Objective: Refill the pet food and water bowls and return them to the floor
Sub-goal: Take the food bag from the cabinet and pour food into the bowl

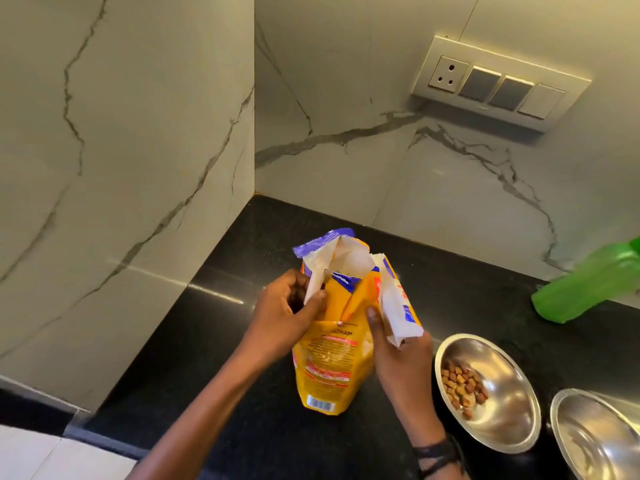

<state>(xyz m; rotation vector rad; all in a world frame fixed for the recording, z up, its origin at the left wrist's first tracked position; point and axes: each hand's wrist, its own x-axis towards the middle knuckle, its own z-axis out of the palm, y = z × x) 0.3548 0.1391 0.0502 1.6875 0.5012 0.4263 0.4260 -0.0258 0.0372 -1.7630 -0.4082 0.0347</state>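
A yellow pet food bag with a purple, torn-open top stands on the black counter. My left hand pinches the left flap of the bag's mouth. My right hand holds the right flap, thumb pressed on the bag's front. To the right sits a steel bowl with a small heap of brown kibble in it. A second steel bowl, with nothing visible in it, is cut off at the lower right corner.
A green plastic bottle leans in at the right edge of the counter. Marble walls meet in a corner behind the bag. A switch and socket panel is on the back wall. The counter's front edge runs at lower left.
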